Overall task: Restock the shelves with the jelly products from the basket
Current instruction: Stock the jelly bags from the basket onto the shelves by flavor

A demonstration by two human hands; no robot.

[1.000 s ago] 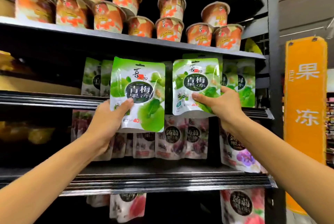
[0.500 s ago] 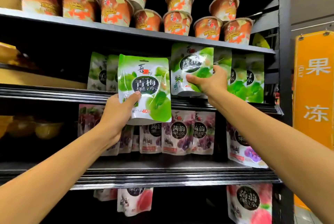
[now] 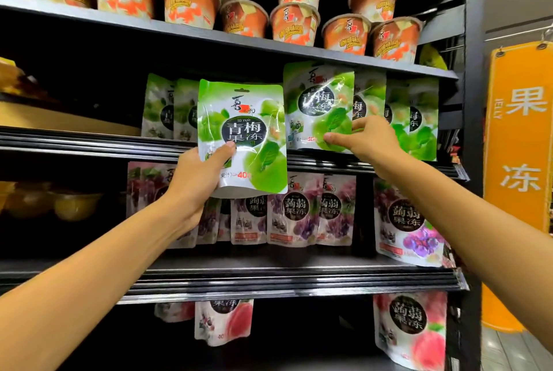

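Observation:
My left hand [image 3: 200, 174] grips the lower left corner of a green plum jelly pouch [image 3: 248, 131], held upright in front of the second shelf [image 3: 89, 143]. My right hand [image 3: 366, 138] pinches the lower right corner of a second green jelly pouch [image 3: 317, 101], which stands on that shelf among other green pouches [image 3: 419, 122]. More green pouches [image 3: 167, 107] stand behind at the left. The basket is out of view.
Orange jelly cups [image 3: 296, 23] fill the top shelf. Purple grape jelly pouches [image 3: 299, 209] line the third shelf, pink peach pouches [image 3: 410, 328] the bottom one. An orange hanging sign [image 3: 520, 137] is at the right. Yellow items [image 3: 65, 203] sit in shadow at the left.
My right hand has carried its green pouch up and back onto the second shelf and now holds only its lower corner. The left hand's pouch has risen slightly.

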